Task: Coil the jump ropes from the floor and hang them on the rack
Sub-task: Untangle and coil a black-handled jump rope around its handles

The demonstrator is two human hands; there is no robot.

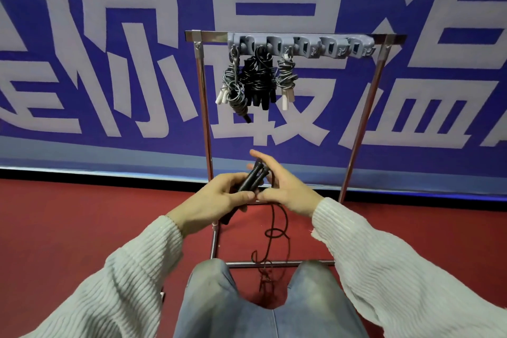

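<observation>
While three coiled ropes [258, 77] are hung on the rack [296, 37] at upper centre | handles [252, 177] are gripped by left hand [219, 196], right hand [285, 186] half open beside | cord [274, 236] uncoiled at lower centre, hanging left.

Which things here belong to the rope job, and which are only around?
For the job:
- black jump rope, handles held together
- left hand gripping the handles
- right hand at the handles
- rack
- hook strip
- coiled ropes already hung

Only around:
- blue banner
- red floor
</observation>
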